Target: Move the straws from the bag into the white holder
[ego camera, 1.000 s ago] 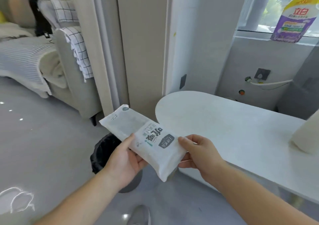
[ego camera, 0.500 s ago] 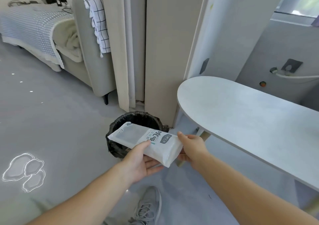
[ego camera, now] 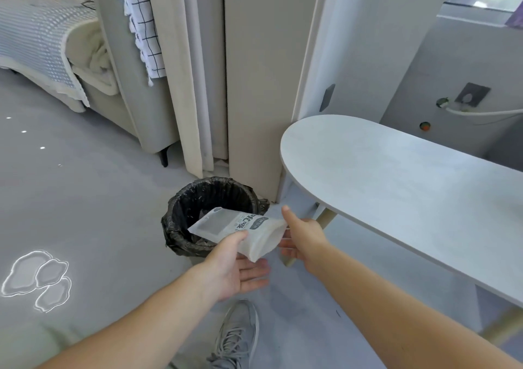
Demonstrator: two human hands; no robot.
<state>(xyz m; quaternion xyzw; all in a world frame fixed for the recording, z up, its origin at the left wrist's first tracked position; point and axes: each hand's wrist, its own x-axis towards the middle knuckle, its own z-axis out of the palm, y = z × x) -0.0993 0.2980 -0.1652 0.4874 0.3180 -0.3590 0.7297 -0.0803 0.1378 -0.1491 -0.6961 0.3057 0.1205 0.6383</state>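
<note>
A white plastic straw bag with dark printed lettering hangs tilted over the rim of a bin. My left hand holds its near edge, thumb on top and fingers stretched out beneath. My right hand is at the bag's right end with thumb raised and fingers spread, not gripping it. I see no straws through the bag. The white holder is not in view.
The round bin with a black liner stands on the grey floor below the bag. A pale oval table extends to the right, its wooden leg just behind my right hand. A sofa and curtain stand at the back left; my grey shoe is below.
The bag has gone from table height down and left to above the bin. My right hand has opened and let go of the bag's end.
</note>
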